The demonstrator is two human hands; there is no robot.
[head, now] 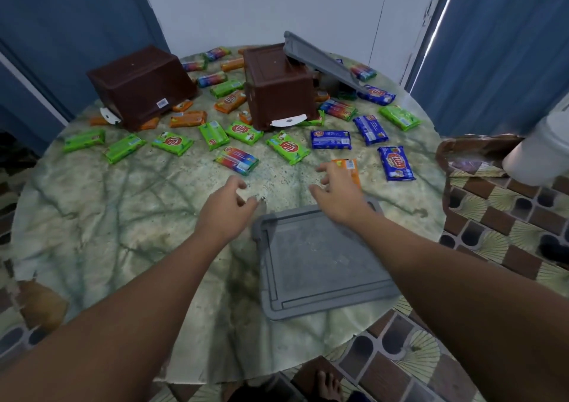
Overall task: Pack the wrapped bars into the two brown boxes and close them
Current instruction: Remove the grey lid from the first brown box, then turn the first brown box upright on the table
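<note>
I see both brown boxes, one point(140, 86) at far left and one point(278, 86) at centre, lying overturned on the counter point(107, 216), with wrapped bars point(237, 160) scattered around them. My left hand point(226, 204) and right hand point(337, 193) hover with fingers loosely spread, holding nothing, above a grey lid point(320, 263).

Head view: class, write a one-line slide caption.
Both hands, left and right, reach over a grey lid toward scattered wrapped bars.

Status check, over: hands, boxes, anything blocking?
Left hand and right hand open, holding nothing. Both brown boxes upside down, bars loose on the table. Grey lid lies flat under right wrist.
</note>
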